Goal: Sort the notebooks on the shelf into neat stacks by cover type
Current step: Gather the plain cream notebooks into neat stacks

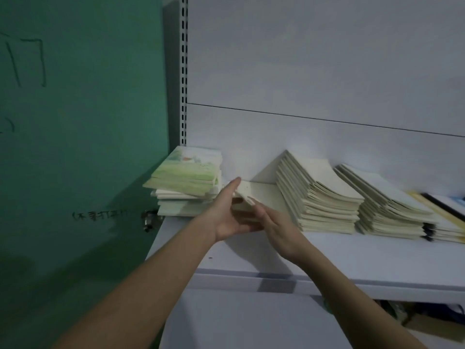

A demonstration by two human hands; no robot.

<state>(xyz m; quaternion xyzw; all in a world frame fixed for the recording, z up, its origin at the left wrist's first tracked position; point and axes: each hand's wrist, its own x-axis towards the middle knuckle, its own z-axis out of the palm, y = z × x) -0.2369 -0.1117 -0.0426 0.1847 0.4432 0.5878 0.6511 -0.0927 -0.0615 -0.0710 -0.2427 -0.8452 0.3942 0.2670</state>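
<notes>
Both hands (227, 217) (276, 227) grip a cream notebook (247, 197) above the shelf (352, 253).

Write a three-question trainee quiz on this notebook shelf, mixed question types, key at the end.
1. True or false: the green-cover stack sits at the left end of the shelf, beside the green wall.
2. Multiple choice: what do the left hand and right hand hold? A) a cream notebook B) a green-cover notebook C) nothing
3. Fill in: the two tall cream stacks lean against the shelf's ____ panel.

Key: 1 true; 2 A; 3 back
</notes>
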